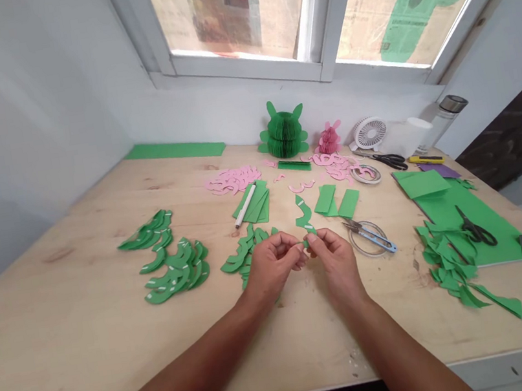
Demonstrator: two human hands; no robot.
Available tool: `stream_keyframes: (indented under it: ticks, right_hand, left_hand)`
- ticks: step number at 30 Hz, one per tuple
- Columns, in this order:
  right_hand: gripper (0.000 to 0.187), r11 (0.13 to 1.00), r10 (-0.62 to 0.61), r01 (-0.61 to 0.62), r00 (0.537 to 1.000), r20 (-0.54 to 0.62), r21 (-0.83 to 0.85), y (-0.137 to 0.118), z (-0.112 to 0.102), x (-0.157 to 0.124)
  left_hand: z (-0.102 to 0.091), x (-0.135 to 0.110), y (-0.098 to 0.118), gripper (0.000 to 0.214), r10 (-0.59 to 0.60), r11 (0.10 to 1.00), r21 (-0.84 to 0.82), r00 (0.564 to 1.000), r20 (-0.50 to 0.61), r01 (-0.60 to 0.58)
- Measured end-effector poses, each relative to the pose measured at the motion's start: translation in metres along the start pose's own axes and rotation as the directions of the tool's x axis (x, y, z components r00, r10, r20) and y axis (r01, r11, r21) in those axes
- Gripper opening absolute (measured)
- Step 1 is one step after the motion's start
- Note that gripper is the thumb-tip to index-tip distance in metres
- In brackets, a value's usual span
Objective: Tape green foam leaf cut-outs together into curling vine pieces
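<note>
Right hand (333,256): thumb and finger pinched on near end of wavy green paper strip (305,212) with white patches | left hand (273,262): fingers curled beside that end, hold unclear | strip juts beyond both

Bare to the view, the left forearm (184,371) and right forearm (397,345) reach forward and slant inward. The left hand (274,264) and right hand (337,261) come together at the fingertips, thumbs and index fingers pinching, remaining fingers curled.
</note>
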State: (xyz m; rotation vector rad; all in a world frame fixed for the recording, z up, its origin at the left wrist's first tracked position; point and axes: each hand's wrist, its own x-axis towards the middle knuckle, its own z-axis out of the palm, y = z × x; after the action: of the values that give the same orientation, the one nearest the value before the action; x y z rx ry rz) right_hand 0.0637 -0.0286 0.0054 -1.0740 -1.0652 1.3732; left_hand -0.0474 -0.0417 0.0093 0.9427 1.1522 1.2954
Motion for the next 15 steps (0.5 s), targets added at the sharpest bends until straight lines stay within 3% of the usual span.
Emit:
stream_keyframes:
  ticks: [15]
  right_hand:
    - [0.024, 0.998, -0.024, 0.021, 0.998, -0.052, -0.054, 0.0026, -0.0021, 0.0012]
  left_hand:
    - [-0.0019, 0.0016, -0.0045, 0.020, -0.009, 0.999, 0.037, 0.998, 0.058, 0.007]
